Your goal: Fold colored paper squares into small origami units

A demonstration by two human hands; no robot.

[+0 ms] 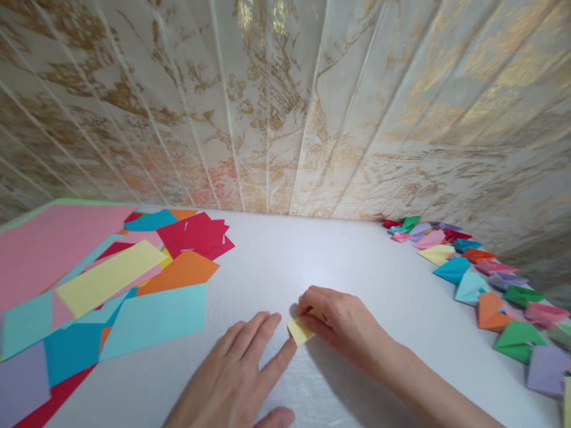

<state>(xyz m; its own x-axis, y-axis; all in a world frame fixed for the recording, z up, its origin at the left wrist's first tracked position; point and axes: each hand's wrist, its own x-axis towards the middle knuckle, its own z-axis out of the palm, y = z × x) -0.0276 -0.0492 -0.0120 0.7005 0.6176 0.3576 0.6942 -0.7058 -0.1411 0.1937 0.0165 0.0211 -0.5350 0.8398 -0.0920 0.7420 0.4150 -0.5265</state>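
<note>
A small folded piece of pale yellow paper [300, 333] lies at the middle front of the white table. My right hand [328, 315] is closed on it, its curled fingers hiding the paper's right part. Beside it on the left, my left hand [241, 362] rests with fingers spread. The left index fingertip touches the paper's lower left corner, while the other fingers lie toward the bare tabletop.
Loose coloured paper sheets overlap on the left, with a yellow strip [111, 278], a light blue sheet [154, 318] and red pieces [194, 235]. Folded paper shapes [493, 309] line the right edge. A gold-patterned curtain [267, 107] hangs behind the white table [307, 249].
</note>
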